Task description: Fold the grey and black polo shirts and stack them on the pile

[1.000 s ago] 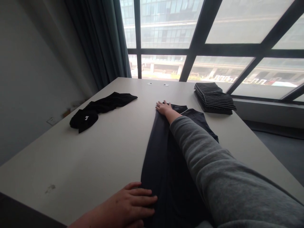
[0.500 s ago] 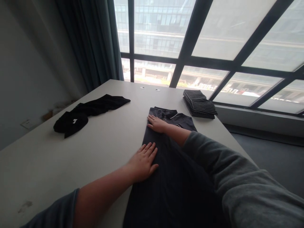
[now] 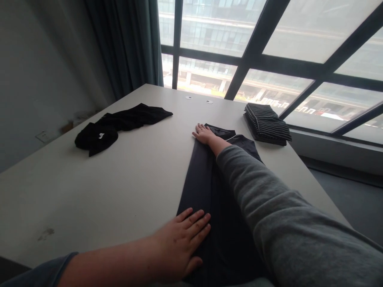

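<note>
A dark navy polo shirt [image 3: 199, 175] lies lengthwise on the white table, its collar at the far end and its side folded inward. My left hand [image 3: 185, 243] rests flat on its near part at the left edge, fingers spread. Further up, my right hand [image 3: 205, 134] presses flat at the shirt's far left corner beside the collar, fingers stretched out. Neither hand grips the cloth. My right forearm and sleeve cover much of the shirt's right side.
A folded striped garment [image 3: 267, 124] lies on a dark folded one at the table's right edge. A crumpled black garment [image 3: 119, 125] with a white label sits at the left. Behind the white table [image 3: 134, 179] are large windows and a curtain [image 3: 128, 44].
My left hand has slid down the shirt toward me. My right hand has moved up to the corner by the collar. The camera view has shifted slightly.
</note>
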{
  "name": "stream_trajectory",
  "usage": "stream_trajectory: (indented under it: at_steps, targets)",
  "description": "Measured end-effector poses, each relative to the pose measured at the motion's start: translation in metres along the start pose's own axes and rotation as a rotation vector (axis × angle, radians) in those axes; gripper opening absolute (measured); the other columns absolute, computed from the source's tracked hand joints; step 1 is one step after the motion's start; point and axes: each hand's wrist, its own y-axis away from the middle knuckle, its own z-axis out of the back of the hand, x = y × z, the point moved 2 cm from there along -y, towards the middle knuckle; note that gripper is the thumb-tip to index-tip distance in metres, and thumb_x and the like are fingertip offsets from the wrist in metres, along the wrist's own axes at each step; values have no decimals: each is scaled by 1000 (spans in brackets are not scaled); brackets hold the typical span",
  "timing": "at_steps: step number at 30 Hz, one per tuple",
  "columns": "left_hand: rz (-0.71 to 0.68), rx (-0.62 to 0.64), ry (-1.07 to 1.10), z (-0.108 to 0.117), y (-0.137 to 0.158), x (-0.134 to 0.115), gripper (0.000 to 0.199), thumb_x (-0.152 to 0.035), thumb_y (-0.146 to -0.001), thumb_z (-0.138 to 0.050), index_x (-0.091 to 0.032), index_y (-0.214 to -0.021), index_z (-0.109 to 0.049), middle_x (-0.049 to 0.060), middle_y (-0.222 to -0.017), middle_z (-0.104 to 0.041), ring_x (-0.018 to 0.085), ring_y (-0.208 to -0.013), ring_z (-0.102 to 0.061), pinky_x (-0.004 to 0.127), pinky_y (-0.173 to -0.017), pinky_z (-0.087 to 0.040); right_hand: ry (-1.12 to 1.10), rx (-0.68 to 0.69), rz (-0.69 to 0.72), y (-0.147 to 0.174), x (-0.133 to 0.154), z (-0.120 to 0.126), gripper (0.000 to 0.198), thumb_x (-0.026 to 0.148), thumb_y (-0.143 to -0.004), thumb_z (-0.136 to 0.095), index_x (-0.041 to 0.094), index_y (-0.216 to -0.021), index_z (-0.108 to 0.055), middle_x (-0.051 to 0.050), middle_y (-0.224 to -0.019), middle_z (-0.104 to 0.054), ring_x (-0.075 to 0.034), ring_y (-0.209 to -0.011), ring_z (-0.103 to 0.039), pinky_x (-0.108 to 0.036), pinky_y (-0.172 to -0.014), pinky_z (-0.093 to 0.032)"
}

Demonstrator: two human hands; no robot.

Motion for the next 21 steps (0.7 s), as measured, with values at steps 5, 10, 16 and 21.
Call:
stream_trajectory:
  at_steps: [5,10,16,21]
  targets:
    - [-132,-5,122,19,4,0,59,-36,-109,-46,-12,-162,-41,14,-169,-39,26,-159,-34,46,-132,-31,1,-61,-1,6,0,8,79,59,-108,-25,11,-171,-21,-14,-178,-7,-29,-166,-6,-48,-134,-7]
    - [-158,-213,140,36,-1,16,46,-24,-107,-48,-15,-151,-53,12,-159,-56,25,-150,-48,45,-128,-37,-37,-282,-52,50,-47,35,74,52,-111,-23,8,-170,-24,-15,-177,-16,-28,-165,-12,-46,-133,-14]
    - [-161,-223,64,43,-12,10,30,-22,-103,-55,-20,-131,-65,8,-129,-74,22,-118,-67,38,-104,-50,33,-222,-210,157,-155,64,47,33,-105,-47,12,-141,-69,-16,-144,-67,-28,-136,-61,-34,-117,-43]
    - [-281,-75,-55,44,-63,-22,20,-23,-103,-57,-23,-118,-70,4,-117,-76,18,-100,-69,33,-86,-47,-4,-136,-354,218,-218,68,38,24,-99,-53,15,-125,-80,-14,-129,-76,-29,-120,-70,-33,-105,-51]
